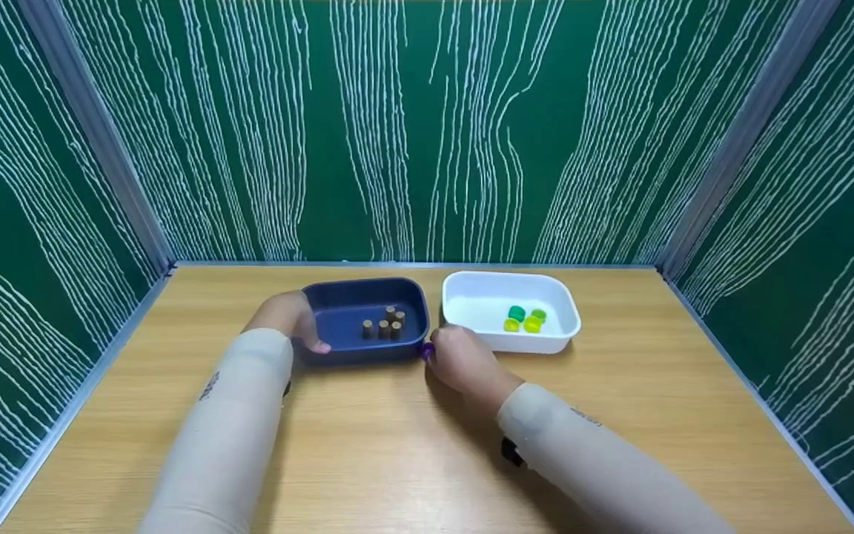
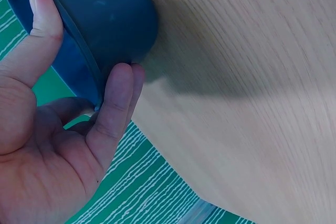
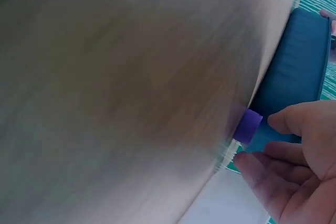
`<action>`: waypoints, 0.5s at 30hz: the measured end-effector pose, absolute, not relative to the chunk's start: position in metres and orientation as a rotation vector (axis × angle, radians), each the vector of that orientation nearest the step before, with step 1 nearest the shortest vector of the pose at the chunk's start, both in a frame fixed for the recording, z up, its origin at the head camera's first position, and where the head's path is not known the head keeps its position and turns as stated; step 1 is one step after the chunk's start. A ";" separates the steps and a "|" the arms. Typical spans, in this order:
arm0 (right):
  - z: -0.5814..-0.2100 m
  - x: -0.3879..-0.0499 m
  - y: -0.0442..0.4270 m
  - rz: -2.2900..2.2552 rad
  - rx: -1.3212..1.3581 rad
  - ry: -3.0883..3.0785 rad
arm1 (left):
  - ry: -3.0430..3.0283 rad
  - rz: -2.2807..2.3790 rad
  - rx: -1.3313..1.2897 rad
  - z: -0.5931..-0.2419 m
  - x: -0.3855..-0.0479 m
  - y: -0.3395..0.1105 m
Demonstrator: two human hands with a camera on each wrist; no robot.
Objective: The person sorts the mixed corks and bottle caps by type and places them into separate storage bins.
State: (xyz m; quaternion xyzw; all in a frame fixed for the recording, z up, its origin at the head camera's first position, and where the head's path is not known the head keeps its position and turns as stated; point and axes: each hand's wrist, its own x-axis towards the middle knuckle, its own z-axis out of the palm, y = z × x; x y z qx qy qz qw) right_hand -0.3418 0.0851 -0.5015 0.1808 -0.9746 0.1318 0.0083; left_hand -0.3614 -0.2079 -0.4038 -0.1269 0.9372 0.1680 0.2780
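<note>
My left hand (image 1: 284,317) grips the left end of the dark blue tray (image 1: 368,357). In the left wrist view its thumb (image 2: 47,17) lies over the rim and the fingers (image 2: 117,95) press the outer wall. Several small brown cylinders (image 1: 383,328) stand in the tray's right half. My right hand (image 1: 464,361) is at the gap between the two trays, by a small purple cap (image 1: 428,350) on the tabletop. In the right wrist view the thumb and fingertips are apart, with the cap (image 3: 247,126) just beyond them, against the blue tray's wall.
A white tray (image 1: 464,297) stands to the right of the blue one, holding several green and yellow caps (image 1: 532,324). Both are near the back of the wooden table (image 1: 368,460). Green panels (image 1: 427,133) with white lines enclose the back and sides.
</note>
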 end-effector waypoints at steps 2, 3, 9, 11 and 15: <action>-0.502 -0.343 0.084 0.431 0.543 -3.069 | 2.502 0.447 -0.331 -0.400 -0.359 -0.206; -0.502 -0.344 0.083 0.434 0.538 -3.076 | 2.498 0.444 -0.326 -0.398 -0.359 -0.206; -0.503 -0.347 0.080 0.482 0.526 -3.100 | 2.507 0.436 -0.308 -0.403 -0.361 -0.207; -0.503 -0.348 0.080 0.500 0.527 -3.105 | 2.514 0.444 -0.320 -0.408 -0.364 -0.208; -0.501 -0.349 0.078 0.565 0.463 -3.150 | 2.526 0.457 -0.332 -0.414 -0.368 -0.211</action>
